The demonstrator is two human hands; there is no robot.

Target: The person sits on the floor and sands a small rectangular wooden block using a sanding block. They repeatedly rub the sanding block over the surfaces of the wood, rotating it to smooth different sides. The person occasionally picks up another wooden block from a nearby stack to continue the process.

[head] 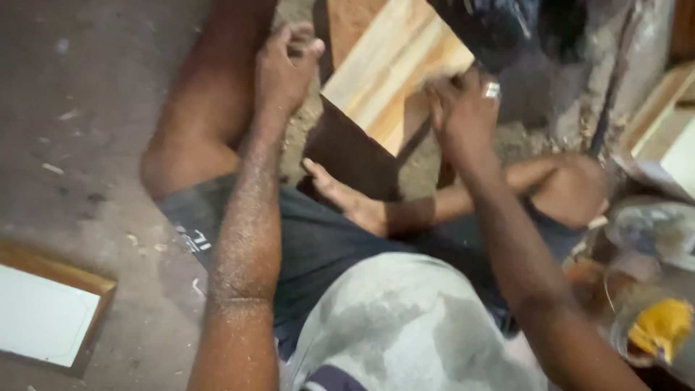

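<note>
I sit on the floor with my legs folded, a pale wooden board (391, 69) lying in front of me past my foot. My right hand (463, 108), with a ring on one finger, presses on the board's near right edge; whether it holds a small tool is blurred. My left hand (286, 61) is closed into a loose fist to the left of the board, above my left knee; I cannot make out anything in it. Sawdust covers both forearms.
A wood-framed white panel (47, 308) lies on the concrete floor at lower left. Pale boards (666, 123) are stacked at the right. Plastic bags (655, 326), one with something yellow, sit at lower right. A dark bag (499, 25) stands behind the board.
</note>
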